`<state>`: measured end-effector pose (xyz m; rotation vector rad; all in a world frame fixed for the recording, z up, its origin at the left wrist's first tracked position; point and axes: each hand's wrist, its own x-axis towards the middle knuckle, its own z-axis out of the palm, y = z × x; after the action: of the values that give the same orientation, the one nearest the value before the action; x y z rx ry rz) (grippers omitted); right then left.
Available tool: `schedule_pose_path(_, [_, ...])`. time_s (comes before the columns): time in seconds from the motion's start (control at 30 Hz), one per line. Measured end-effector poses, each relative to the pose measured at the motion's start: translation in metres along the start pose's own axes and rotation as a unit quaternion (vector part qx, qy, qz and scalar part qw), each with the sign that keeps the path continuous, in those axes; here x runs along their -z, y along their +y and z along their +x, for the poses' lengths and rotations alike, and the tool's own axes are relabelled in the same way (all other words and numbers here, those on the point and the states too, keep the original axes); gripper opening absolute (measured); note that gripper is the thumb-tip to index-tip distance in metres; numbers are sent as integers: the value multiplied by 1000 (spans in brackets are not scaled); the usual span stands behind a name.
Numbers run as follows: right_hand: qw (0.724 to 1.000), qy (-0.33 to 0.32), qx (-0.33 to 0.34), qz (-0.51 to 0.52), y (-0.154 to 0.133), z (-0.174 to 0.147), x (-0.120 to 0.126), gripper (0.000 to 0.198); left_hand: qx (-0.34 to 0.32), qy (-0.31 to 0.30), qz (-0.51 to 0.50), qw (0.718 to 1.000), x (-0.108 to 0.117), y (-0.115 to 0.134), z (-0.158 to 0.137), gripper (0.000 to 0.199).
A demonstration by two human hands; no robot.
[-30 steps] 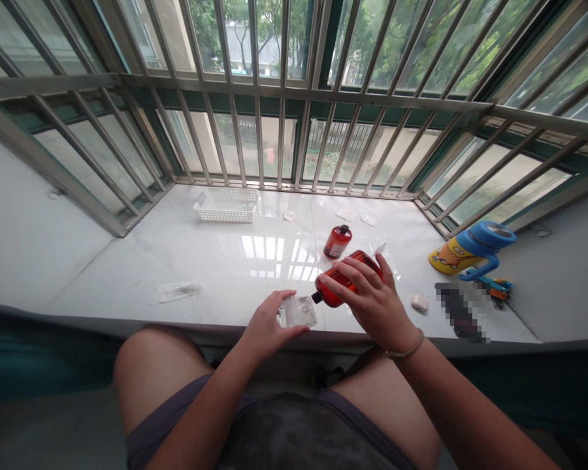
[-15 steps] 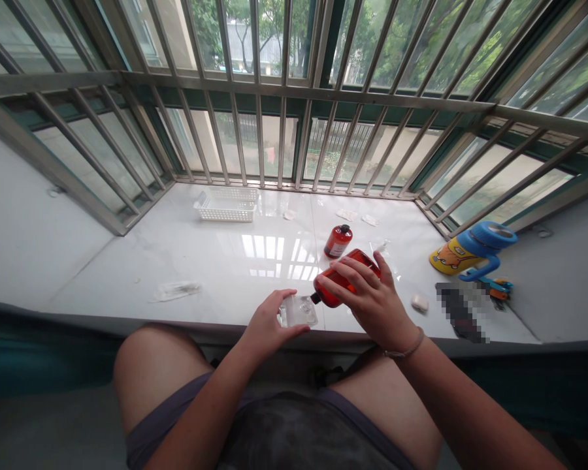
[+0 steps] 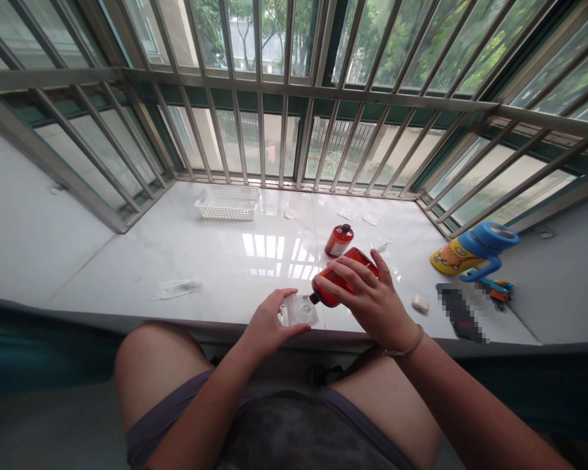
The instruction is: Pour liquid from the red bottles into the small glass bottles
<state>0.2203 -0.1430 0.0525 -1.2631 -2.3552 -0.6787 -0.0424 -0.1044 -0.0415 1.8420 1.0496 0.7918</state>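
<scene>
Between the thumb and fingers of my left hand (image 3: 269,328) is a small clear plastic container (image 3: 300,312), held near the ledge's front edge. My right hand (image 3: 365,297) is wrapped over a red bottle (image 3: 329,297), tilted so its black-tipped neck points down and left at the container. The tip sits at or just above the container's right side; I cannot tell whether they touch or whether liquid flows. A second red bottle (image 3: 339,241) with a black cap and pale label stands upright just behind.
A white perforated basket (image 3: 228,210) stands at the back left. Thin clear packaging (image 3: 179,288) lies at the front left. To the right are a small pale block (image 3: 420,303), a blue-and-yellow flask (image 3: 470,250) and a blurred-out dark object (image 3: 460,312). Metal bars (image 3: 304,91) line the window.
The tilted bottle has shifted very slightly left, its tip a little nearer the container. Both hands keep their grips, and the rest looks the same.
</scene>
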Motion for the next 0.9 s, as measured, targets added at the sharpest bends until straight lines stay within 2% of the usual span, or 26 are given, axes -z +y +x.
schedule_pose_path(0.5, [1000,1,26,-5,2,4,-1,58,5,0,-2,1000,0,-2,0,73])
schedule_pose_path(0.9, [999,-2,34,-5,0,5,-1,51,9,-3,-8,1000,0,-4,0,73])
